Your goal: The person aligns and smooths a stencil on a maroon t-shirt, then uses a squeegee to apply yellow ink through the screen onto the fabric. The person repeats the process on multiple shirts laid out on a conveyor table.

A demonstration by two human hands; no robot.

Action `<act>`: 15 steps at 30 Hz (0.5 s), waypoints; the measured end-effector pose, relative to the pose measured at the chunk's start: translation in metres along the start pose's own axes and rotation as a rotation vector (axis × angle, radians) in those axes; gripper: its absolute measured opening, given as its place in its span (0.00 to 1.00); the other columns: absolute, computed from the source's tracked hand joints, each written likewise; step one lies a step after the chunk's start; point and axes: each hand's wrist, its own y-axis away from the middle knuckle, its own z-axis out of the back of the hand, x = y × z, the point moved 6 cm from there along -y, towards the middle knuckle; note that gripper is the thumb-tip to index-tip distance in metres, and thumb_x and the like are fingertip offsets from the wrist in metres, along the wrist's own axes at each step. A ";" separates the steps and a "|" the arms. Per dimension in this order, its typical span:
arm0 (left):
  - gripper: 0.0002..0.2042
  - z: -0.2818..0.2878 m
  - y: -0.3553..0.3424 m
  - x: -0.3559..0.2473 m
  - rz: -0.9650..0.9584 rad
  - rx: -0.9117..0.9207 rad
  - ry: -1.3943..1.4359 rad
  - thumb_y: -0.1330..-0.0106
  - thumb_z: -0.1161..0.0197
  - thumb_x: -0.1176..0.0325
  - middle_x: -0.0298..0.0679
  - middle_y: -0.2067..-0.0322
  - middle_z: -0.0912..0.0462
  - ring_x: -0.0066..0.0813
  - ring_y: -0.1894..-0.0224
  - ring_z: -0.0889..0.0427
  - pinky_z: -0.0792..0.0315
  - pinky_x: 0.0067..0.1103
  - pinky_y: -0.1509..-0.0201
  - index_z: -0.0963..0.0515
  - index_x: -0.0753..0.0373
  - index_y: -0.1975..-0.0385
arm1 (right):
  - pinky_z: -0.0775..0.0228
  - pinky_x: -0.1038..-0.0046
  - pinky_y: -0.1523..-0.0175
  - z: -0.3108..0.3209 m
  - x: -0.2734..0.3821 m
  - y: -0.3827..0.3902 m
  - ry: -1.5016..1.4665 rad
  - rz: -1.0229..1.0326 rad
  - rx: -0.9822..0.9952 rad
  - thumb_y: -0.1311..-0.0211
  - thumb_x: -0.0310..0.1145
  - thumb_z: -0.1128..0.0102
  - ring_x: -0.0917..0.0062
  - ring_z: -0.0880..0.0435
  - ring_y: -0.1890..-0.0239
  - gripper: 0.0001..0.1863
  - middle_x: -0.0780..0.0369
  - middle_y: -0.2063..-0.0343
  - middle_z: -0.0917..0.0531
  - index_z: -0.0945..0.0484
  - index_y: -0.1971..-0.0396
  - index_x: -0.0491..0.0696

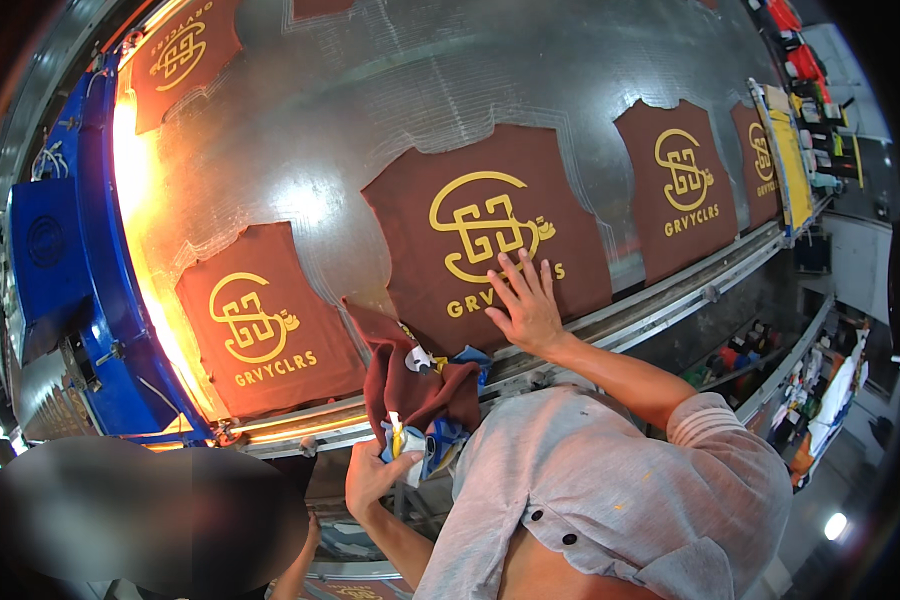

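Lying on the metal table [340,120], a brown fabric panel [400,235] with a yellow print sat just beyond the near rail [660,297], its shaped neck end pointing far and its hem near. Its long axis seemed to run near to far, the far end leaning slightly left, and the row of printed letters sat toward the hem. The right hand [532,318] rested on it, fingers well spread and nearly straight, gripping nothing. The left hand [370,478], nearer and to the left, had its thumb and fingers closed on a bundle of cloth [420,385], maroon with blue and white parts, which sagged against the rail. Similar printed panels lay to the left and right, and a blue machine [90,260] glowed orange along its edge at far left. To the right, a slanted shelf [803,340] held white, orange and dark items, too small to tell.
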 end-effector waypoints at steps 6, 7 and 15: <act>0.14 0.009 -0.021 -0.004 -0.071 -0.236 0.100 0.46 0.27 0.69 0.32 0.75 0.19 0.13 0.73 0.28 0.30 0.19 0.66 0.19 0.70 0.64 | 0.59 0.34 0.30 -0.018 0.007 0.010 0.044 0.039 0.057 0.37 0.48 0.39 0.50 0.53 0.25 0.34 0.54 0.27 0.45 0.31 0.35 0.48; 0.14 0.009 -0.024 -0.001 -0.053 -0.260 0.157 0.46 0.28 0.69 0.31 0.75 0.20 0.13 0.72 0.28 0.30 0.18 0.66 0.19 0.70 0.63 | 0.59 0.34 0.30 -0.019 0.008 0.011 0.054 0.034 0.058 0.37 0.49 0.39 0.49 0.53 0.25 0.34 0.54 0.27 0.45 0.31 0.34 0.48; 0.12 0.008 -0.031 0.017 -0.082 -0.265 0.263 0.44 0.29 0.71 0.28 0.73 0.20 0.15 0.70 0.28 0.31 0.17 0.64 0.18 0.68 0.62 | 0.59 0.34 0.30 -0.015 0.009 0.012 0.093 -0.034 0.019 0.35 0.49 0.40 0.47 0.52 0.25 0.32 0.51 0.28 0.45 0.30 0.36 0.48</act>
